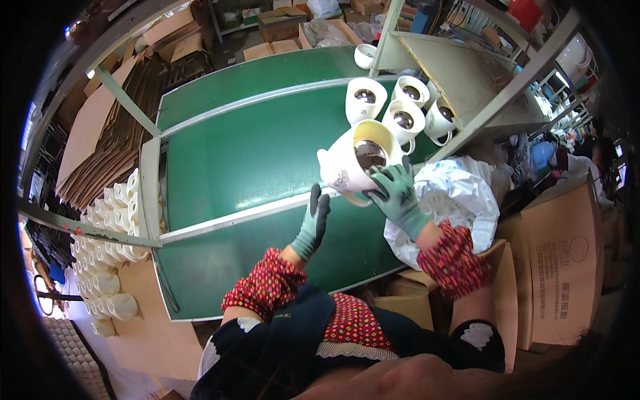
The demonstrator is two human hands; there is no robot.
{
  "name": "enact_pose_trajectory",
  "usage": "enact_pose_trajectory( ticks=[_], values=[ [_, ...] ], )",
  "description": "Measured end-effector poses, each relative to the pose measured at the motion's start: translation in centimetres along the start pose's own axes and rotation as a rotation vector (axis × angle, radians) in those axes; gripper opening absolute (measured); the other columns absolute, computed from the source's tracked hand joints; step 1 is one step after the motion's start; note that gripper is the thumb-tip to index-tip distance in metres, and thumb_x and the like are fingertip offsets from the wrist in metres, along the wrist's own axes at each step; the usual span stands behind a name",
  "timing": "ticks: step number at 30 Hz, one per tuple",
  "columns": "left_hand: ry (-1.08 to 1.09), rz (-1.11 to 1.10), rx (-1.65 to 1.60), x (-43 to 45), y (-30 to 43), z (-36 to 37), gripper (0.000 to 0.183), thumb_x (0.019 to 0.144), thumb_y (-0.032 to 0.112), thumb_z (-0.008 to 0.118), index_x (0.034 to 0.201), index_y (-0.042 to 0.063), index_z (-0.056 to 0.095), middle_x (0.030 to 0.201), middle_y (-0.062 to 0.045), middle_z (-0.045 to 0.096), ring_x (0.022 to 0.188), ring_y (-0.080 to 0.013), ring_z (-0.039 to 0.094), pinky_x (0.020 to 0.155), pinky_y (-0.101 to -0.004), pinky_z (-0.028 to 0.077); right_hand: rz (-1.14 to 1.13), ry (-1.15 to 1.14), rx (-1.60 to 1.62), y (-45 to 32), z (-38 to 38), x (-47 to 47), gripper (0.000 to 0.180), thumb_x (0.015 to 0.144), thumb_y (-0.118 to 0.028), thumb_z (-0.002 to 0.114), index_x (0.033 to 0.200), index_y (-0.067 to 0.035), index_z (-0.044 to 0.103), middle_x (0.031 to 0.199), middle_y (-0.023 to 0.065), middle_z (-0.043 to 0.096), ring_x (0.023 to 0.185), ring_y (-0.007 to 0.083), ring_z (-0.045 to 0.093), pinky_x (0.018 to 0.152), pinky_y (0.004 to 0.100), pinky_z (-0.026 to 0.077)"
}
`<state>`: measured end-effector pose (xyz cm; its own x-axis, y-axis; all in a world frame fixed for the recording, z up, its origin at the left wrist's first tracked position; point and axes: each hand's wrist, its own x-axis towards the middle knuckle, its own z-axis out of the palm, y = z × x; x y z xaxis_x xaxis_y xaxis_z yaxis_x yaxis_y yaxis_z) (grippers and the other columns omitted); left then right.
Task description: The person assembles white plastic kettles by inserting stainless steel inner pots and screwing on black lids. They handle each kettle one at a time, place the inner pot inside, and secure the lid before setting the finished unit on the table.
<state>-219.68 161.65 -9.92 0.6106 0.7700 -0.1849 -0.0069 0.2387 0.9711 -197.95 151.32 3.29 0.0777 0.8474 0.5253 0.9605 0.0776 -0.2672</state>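
Observation:
My right hand (397, 195), in a green knit glove with dark fingertips, grips the rim side of a white vacuum-jug body (342, 167). The jug is tilted, its round mouth facing up, with a mirror-like liner inside and a faint printed pattern on its wall. My left hand (314, 220), gloved alike, is raised just left of and below the jug, fingers together and upright, holding nothing. Behind the jug, several similar white jugs (365, 102) with shiny liners stand on the green work surface (250, 145).
A white plastic sack (452, 185) of pale parts lies right of my right hand. Metal frame posts (150, 190) edge the table. White cylindrical parts (120, 305) stand at the left, below stacked cardboard sheets (95, 135). Cardboard cartons (560, 270) stand at the right.

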Motion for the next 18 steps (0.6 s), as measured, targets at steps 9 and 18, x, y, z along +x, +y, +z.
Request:
enact_pose_trajectory(
  ticks=[9,18],
  values=[
    [-0.330,0.079,0.284,-3.7,3.4,-1.9,0.036,0.103,0.019,0.069,0.135,0.001,0.067,0.129,-0.012,0.072,0.119,-0.0186,0.067,0.103,-0.0336,0.052,0.063,-0.326,-0.412,13.5,16.5,6.8,0.033,0.083,-0.033,0.078,0.112,-0.026,0.065,0.116,0.0046,0.059,0.114,0.0319,0.057,0.116,0.0726,0.025],
    [-0.596,0.497,0.294,-5.6,16.4,4.3,0.045,0.086,0.019,0.084,0.125,0.002,0.068,0.110,-0.014,0.070,0.101,-0.0264,0.071,0.091,-0.0368,0.056,0.195,-0.205,-0.378,10.9,16.2,8.8,0.057,0.085,-0.057,0.074,0.126,-0.019,0.066,0.136,0.0125,0.058,0.132,0.0354,0.050,0.115,0.0638,0.028]
  ],
)
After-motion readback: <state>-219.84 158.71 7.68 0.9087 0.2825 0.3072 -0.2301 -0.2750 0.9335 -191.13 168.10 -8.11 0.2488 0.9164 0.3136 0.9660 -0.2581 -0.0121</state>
